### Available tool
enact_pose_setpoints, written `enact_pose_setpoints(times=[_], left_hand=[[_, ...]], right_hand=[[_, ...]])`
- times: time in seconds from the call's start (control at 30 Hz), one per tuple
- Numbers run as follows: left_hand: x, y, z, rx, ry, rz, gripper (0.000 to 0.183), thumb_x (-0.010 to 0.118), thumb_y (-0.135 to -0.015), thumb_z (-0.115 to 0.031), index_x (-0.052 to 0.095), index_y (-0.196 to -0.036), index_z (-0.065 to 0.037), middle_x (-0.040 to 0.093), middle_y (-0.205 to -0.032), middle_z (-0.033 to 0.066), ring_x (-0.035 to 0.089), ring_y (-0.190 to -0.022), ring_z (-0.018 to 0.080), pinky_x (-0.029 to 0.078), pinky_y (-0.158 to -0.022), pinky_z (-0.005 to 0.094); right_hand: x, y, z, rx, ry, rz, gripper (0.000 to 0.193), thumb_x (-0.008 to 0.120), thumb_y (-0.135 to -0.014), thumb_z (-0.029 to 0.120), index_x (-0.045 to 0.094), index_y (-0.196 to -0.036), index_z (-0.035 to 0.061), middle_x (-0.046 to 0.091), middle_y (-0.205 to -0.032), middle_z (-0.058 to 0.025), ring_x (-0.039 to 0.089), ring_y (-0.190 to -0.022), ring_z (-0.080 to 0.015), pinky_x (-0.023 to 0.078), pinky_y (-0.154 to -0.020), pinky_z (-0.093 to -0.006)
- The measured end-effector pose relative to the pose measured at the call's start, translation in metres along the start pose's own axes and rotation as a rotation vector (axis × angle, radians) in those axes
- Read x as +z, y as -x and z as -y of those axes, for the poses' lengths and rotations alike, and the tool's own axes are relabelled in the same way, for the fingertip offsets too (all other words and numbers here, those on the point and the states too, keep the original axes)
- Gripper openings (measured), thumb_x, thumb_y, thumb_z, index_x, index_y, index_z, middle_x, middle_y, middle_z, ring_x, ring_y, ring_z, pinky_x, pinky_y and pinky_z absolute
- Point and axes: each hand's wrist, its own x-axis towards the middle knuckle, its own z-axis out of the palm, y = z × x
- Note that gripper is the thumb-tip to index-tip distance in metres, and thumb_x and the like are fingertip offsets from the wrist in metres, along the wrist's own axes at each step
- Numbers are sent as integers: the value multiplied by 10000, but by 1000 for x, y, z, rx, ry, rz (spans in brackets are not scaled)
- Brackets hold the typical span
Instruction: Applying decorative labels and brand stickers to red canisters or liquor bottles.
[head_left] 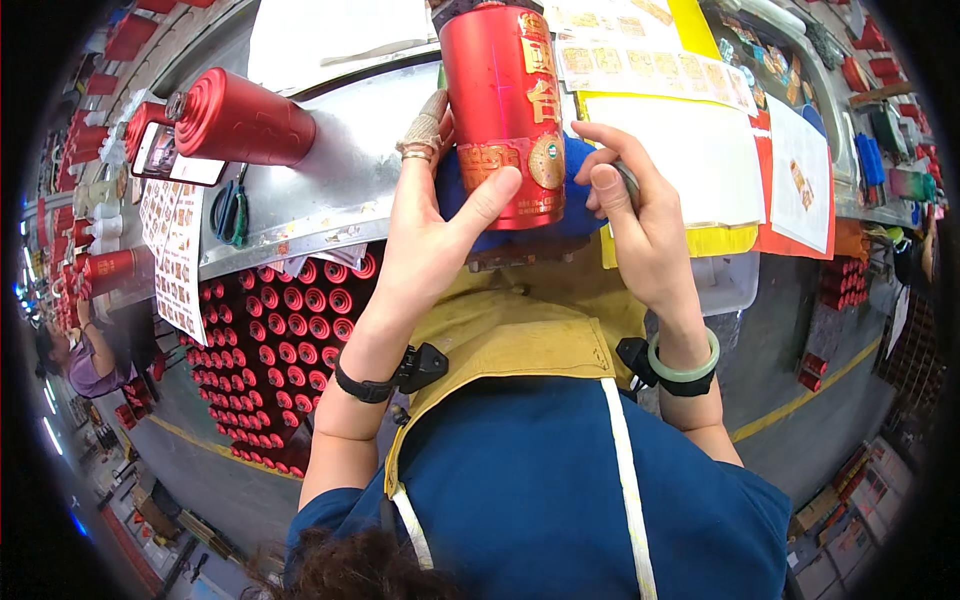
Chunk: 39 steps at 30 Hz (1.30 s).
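Note:
A tall red bottle (500, 90) with raised gold characters and a round gold emblem lies in front of me on a blue padded support (585, 165) at the bench edge. My left hand (440, 225) grips its left side, thumb across the lower front, other fingers partly hidden behind it. A pale covering wraps one of those fingers. Just right of the bottle is my right hand (640, 215), fingers bent and apart, with the index tip close to the bottle. A small grey piece shows by its fingers, perhaps a finger cover. I see no held object there.
Another red bottle (240, 118) lies left, beside a phone (180, 155), scissors (230, 212) and a sticker sheet (178, 260). Label sheets (655, 75) and white paper (670, 160) cover the right side. Below left stand many red bottles (290, 325); a person (95, 360) is beyond.

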Motion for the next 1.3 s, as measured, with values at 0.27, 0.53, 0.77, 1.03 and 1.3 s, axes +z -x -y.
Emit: enact_pose_setpoints(times=[0.27,0.53,0.77,1.03,1.3], left_hand=[[2,0,-7,-27,-34,47,939,815,-893,-162,226,-1608,-13,452,-1502,203,443,-1403,262,378,-1171,410],[3,-1,-11,-57,43,54,958,810,-883,-114,198,-1614,-19,460,-1490,216,471,-1384,262,388,-1167,411],[1,-2,-14,-62,44,82,965,813,-881,-110,189,-1611,-9,463,-1491,224,474,-1390,264,377,-1175,407],[-1,-5,-13,-95,69,78,942,813,-885,-118,216,-1604,-5,469,-1496,217,461,-1402,257,364,-1182,403],[0,-5,-13,-143,134,71,903,802,-900,-124,245,-1601,-7,445,-1521,208,445,-1418,260,368,-1186,406]], right_hand=[[4,-1,0,19,-2,17,318,589,-1058,190,600,-1342,48,613,-870,-102,572,-798,-192,488,-771,-316],[4,0,1,35,-17,30,324,589,-1060,204,598,-1342,44,626,-886,-117,578,-798,-198,489,-775,-324],[5,-1,1,25,-4,27,326,587,-1062,208,592,-1346,49,625,-876,-119,575,-786,-203,484,-763,-328],[5,-2,0,24,-12,24,327,584,-1063,215,589,-1347,51,622,-864,-112,569,-761,-199,481,-742,-327],[5,-1,1,24,-12,38,410,684,-1005,205,570,-1353,21,611,-813,-82,562,-722,-173,483,-711,-315]])
